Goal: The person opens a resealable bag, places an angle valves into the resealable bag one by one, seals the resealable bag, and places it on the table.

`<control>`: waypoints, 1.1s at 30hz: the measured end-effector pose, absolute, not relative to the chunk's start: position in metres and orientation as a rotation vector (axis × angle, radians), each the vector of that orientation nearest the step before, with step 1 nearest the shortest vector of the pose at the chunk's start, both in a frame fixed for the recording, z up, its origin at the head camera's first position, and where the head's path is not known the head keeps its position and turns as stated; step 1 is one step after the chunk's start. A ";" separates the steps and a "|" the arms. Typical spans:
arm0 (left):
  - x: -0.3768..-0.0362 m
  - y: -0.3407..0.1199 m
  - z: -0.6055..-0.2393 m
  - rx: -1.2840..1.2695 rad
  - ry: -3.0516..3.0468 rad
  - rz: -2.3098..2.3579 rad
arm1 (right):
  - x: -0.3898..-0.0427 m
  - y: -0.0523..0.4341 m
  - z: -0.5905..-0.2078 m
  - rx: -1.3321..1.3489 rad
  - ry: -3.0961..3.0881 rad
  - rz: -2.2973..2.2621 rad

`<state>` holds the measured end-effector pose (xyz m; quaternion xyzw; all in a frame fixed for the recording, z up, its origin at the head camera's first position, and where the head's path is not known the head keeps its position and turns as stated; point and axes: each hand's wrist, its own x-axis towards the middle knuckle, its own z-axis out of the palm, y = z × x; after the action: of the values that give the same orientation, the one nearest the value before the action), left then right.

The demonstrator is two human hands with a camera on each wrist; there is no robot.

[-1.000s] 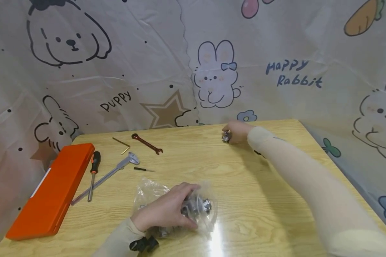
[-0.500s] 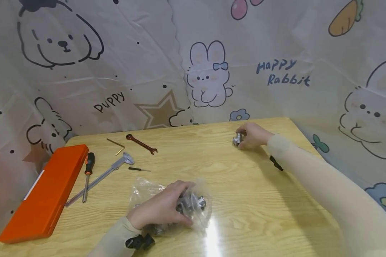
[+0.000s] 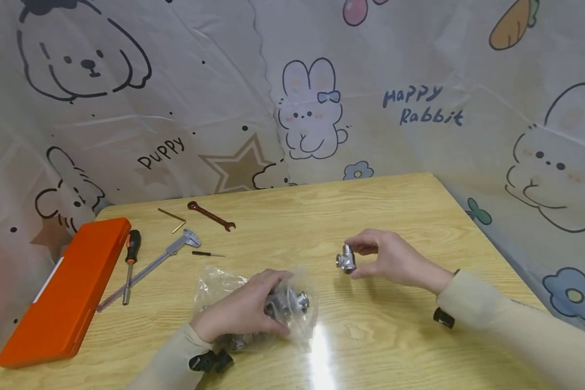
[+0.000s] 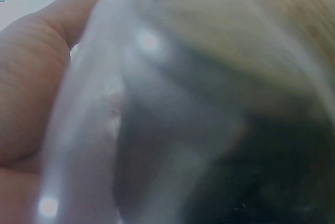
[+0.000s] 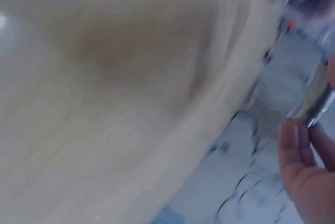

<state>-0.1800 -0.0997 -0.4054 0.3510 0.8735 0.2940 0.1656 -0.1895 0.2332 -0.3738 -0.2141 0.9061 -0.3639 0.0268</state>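
Observation:
Between thumb and fingers, my right hand point(image 3: 395, 257) pinches a shiny metal tee pipe fitting point(image 3: 346, 261) above the table, right of centre. The right wrist view shows that fitting point(image 5: 316, 96) at its right edge, with fingertips point(image 5: 293, 135) against its end. Lower centre in the head view, my left hand point(image 3: 241, 309) grips a clear plastic bag point(image 3: 306, 325) lying on the table. Several metal fittings point(image 3: 301, 301) show through the plastic, partly covered by the hand. Blurred close-up plastic of the bag point(image 4: 183, 93) fills most of the left wrist view.
Left on the wooden table point(image 3: 292, 216) lie an orange case point(image 3: 68, 292), a screwdriver-handled tool point(image 3: 131, 254), a caliper point(image 3: 156, 262), a hex key point(image 3: 173, 215), a wrench point(image 3: 212, 216) and a small screwdriver point(image 3: 208, 253). A printed cloth point(image 3: 200, 81) hangs behind.
From near the table's back edge, my right hand has come toward the front with the tee fitting still pinched. My left hand stays on the bag. The head view has turned slightly right.

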 end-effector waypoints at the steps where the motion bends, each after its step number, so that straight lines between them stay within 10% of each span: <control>1: -0.180 -0.100 -0.405 1.002 2.486 0.840 | -0.183 0.227 -0.373 -0.683 2.792 -1.134; 33: -0.178 -0.099 -0.403 1.057 2.500 0.839 | -0.152 0.111 -0.406 -1.074 2.775 -0.872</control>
<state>-0.1782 -0.0991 -0.4029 0.3679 0.8700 0.2921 0.1496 -0.1517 0.1114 -0.4061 -0.3463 0.8948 -0.2812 0.0203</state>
